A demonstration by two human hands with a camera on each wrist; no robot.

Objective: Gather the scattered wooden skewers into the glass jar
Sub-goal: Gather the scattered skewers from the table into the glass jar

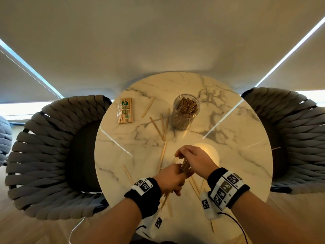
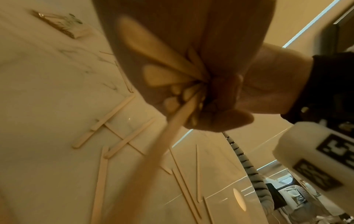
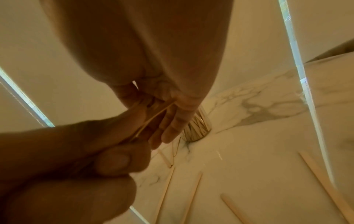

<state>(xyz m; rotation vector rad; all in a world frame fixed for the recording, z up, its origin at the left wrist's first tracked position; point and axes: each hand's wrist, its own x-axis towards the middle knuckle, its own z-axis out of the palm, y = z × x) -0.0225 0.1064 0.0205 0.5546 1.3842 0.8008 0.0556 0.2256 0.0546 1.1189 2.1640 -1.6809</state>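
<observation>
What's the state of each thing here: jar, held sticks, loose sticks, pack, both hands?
glass jar: upright, open, already holding many skewers.
held bundle: off the table, gripped in both hands.
loose skewers: flat on the marble table, scattered.
skewer pack: lying flat, wrapped.
left hand: gripping the bundle.
right hand: pinching the bundle's top.

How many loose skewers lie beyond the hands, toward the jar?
5 skewers: one between pack and jar, three fanned left of the jar, one just beyond the left hand and right hand. Others near the hands may be hidden.
</observation>
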